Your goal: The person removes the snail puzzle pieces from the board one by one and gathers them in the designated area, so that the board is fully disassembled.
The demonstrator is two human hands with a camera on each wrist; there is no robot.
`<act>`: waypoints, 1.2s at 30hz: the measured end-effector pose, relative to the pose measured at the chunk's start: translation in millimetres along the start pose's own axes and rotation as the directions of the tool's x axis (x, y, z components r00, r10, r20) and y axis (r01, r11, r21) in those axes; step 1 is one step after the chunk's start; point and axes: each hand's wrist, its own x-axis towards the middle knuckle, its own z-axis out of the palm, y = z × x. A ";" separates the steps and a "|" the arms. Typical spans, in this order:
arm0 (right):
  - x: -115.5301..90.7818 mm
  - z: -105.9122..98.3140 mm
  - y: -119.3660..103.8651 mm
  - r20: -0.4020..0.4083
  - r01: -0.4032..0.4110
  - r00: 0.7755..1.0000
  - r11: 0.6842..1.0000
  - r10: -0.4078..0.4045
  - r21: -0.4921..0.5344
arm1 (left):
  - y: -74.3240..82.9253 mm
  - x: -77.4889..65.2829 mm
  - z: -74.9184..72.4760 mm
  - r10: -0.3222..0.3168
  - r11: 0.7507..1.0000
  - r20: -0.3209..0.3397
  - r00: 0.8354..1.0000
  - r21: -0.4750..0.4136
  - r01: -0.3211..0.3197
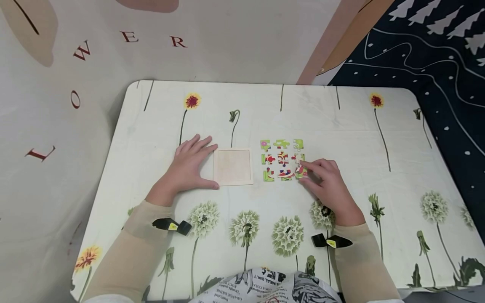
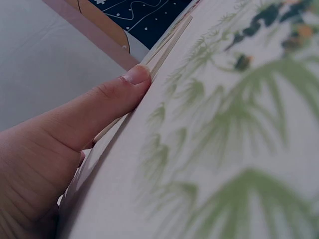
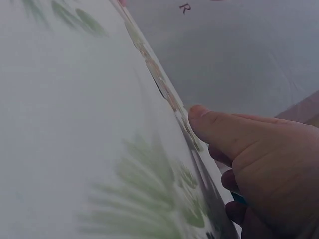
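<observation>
In the head view, a shallow square wooden tray (image 1: 233, 166) with a raised rim lies on the table. My left hand (image 1: 188, 167) rests at its left side with fingers spread, index fingertip by the upper corner and thumb at the lower corner. The left wrist view shows this thumb (image 2: 114, 97) against the tray's edge. To the right lie several colourful jigsaw pieces (image 1: 282, 158) in spaced rows. At their right side is my right hand (image 1: 329, 183), its thumb and index fingertips at opposite edges of the lower right jigsaw piece (image 1: 301, 172).
A white cloth with flower prints covers the table (image 1: 333, 126). Behind it hangs a pale lettered fabric (image 1: 242, 54), with a dark tree-patterned one (image 1: 447, 71) at the right. Printed clothing (image 1: 269, 288) shows at the front edge.
</observation>
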 end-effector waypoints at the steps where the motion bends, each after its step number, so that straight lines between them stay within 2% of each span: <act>1: -0.5 -0.9 1.1 0.001 -0.003 1.000 1.000 0.003 -0.002 | -0.3 0.2 0.1 0.001 1.000 0.000 1.000 0.000 -0.001; 22: 2.5 0.0 2.7 0.091 -0.052 0.995 0.999 0.051 0.010 | -1.8 -2.1 -0.4 -0.012 1.000 0.001 1.000 0.003 0.012; 31: -1.6 -2.1 4.2 0.092 -0.092 0.992 0.995 0.090 0.025 | -1.1 0.7 3.0 -0.006 1.000 0.005 1.000 -0.005 0.006; 36: -4.0 -1.5 3.5 0.046 -0.087 0.995 0.995 0.085 0.039 | -0.3 0.8 4.7 0.006 1.000 0.005 1.000 -0.003 -0.006</act>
